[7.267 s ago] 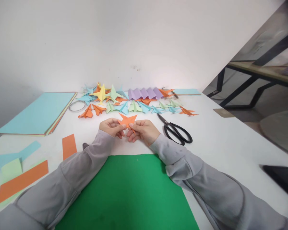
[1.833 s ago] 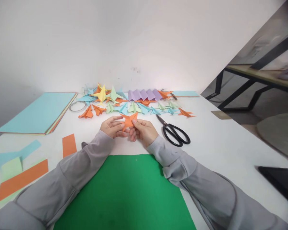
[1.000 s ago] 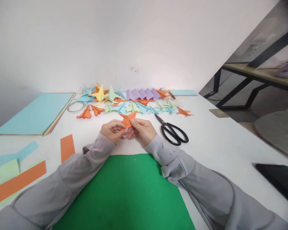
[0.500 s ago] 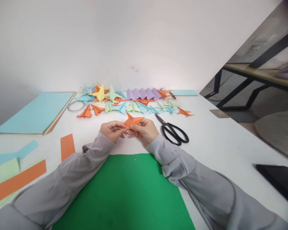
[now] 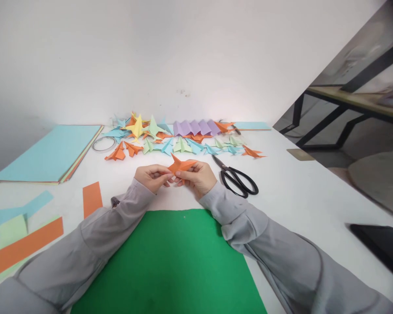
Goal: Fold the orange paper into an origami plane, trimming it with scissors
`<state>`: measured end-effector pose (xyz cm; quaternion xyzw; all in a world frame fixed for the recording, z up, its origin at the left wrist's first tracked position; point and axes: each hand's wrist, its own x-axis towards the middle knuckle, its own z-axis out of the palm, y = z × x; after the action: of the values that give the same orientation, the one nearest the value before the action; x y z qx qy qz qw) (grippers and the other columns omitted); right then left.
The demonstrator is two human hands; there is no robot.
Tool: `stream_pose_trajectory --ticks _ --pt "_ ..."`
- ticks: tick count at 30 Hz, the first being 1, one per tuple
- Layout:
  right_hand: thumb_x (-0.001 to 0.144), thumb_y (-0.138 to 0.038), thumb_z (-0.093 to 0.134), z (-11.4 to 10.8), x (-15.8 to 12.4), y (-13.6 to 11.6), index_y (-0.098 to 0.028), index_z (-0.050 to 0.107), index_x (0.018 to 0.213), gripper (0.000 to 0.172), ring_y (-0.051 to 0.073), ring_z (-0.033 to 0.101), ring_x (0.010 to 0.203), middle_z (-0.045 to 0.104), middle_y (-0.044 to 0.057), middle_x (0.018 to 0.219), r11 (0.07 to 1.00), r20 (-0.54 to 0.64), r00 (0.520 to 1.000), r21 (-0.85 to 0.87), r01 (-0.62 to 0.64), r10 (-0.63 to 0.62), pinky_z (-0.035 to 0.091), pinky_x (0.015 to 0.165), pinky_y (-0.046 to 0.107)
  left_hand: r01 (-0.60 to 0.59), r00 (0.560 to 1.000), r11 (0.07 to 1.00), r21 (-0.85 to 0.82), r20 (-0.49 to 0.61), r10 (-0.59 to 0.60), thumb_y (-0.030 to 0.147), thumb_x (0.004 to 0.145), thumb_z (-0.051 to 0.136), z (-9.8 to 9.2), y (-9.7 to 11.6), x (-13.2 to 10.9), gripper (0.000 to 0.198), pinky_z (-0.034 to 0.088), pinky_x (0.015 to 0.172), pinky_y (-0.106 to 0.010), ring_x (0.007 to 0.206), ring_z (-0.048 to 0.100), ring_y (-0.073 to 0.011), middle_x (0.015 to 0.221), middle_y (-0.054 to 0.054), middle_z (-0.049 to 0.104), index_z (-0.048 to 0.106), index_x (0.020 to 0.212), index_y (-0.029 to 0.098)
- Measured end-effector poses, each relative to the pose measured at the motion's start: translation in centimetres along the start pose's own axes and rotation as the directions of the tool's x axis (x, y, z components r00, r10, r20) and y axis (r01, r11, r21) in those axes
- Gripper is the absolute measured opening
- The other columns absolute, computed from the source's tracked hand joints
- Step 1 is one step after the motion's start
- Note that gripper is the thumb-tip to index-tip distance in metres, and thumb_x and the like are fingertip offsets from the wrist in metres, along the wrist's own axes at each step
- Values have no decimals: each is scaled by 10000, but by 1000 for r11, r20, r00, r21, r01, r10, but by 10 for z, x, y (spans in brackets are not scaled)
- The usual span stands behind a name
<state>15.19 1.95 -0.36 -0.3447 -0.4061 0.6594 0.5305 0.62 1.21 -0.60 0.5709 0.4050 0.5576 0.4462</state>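
Observation:
Between my two hands, above the white table (image 5: 291,196), is an orange folded-paper plane (image 5: 182,165) with pointed tips. My left hand (image 5: 153,177) pinches its left side between thumb and fingers. On the right side my right hand (image 5: 199,176) grips it, thumb on top and fingers curled underneath, so part of the paper is hidden. Just right of my right hand lie black-handled scissors (image 5: 237,176), their blades pointing away. A green sheet (image 5: 180,261) spreads beneath my forearms.
Folded paper planes (image 5: 182,145) in several colours line the back, beside a pleated purple paper (image 5: 196,128). Coloured sheets (image 5: 49,152) are stacked at left, near a wire coil (image 5: 104,144). Orange strips (image 5: 92,199) lie nearer. A black flat device (image 5: 380,244) rests at right.
Both hands keep hold of the orange paper plane in nearly the same place. Its upper tip has tilted very slightly to the left.

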Motion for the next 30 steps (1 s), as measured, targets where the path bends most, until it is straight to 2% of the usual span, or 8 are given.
stream_pose_trajectory --ticks 11,20,30 --pt "466 -142 806 -4 0 -2 -111 674 644 224 130 610 458 673 36 535 998 60 996 -9 -67 67 536 473 244 124 992 992 -18 -17 -125 211 559 745 1 10 -3 181 495 418 -216 409 581 -107 479 -13 632 599 602 113" --pt "460 -171 823 -8 1 -4 -118 685 674 260 141 636 502 689 41 581 994 94 989 -11 -113 113 567 543 283 192 981 978 -84 36 -190 300 515 788 -2 10 0 295 518 441 -215 425 600 -109 509 -31 656 571 573 108" --pt "452 -183 831 -4 -3 0 -126 698 732 315 154 653 538 705 44 629 995 74 997 -96 -28 35 567 557 288 249 968 958 -139 22 -249 267 494 798 -3 12 2 286 527 460 -200 442 615 -108 498 -25 656 573 558 103"
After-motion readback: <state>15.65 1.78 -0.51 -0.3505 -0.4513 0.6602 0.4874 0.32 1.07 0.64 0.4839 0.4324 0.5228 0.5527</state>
